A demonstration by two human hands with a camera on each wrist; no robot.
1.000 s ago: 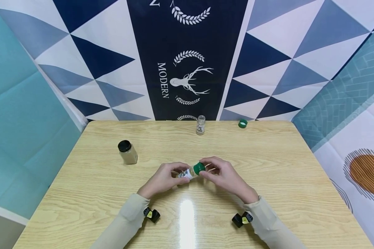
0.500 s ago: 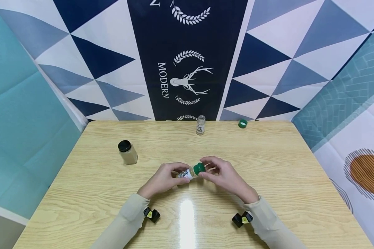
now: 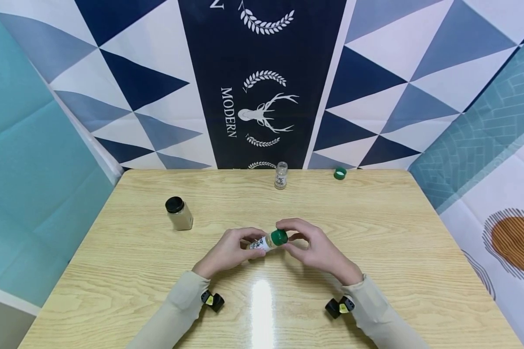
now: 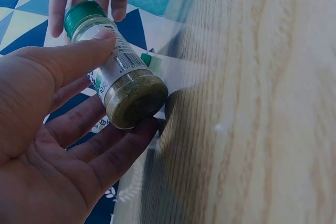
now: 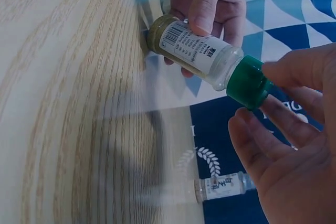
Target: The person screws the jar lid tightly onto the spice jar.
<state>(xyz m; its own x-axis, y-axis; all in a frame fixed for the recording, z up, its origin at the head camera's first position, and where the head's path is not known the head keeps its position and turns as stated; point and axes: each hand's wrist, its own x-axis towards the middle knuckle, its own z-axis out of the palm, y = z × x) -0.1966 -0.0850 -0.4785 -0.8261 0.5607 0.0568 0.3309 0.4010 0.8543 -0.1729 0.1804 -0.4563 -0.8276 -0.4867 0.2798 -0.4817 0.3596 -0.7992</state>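
Note:
My left hand [image 3: 233, 248] grips a clear spice jar [image 3: 260, 244] by its labelled body. The jar lies tilted above the table, its green cap [image 3: 279, 237] towards the right. In the left wrist view, brownish powder sits near the base of the spice jar [image 4: 137, 98], and the thumb presses the label. My right hand [image 3: 312, 245] is at the cap, forefinger on its upper side and thumb below. Seen from the right wrist, the thumb touches the green cap [image 5: 249, 83] and a fingertip meets its lower edge.
On the wooden table [image 3: 375, 232], a jar with a black lid [image 3: 180, 213] stands at the left. An uncapped glass spice jar [image 3: 281, 175] stands at the back edge. Right of it lies a loose green cap [image 3: 340, 173]. A patterned cloth backdrop [image 3: 262, 97] rises behind.
My right fingers have shifted round the cap: the forefinger has moved left over its top and the thumb slightly down. The left hand and the jar stay in place.

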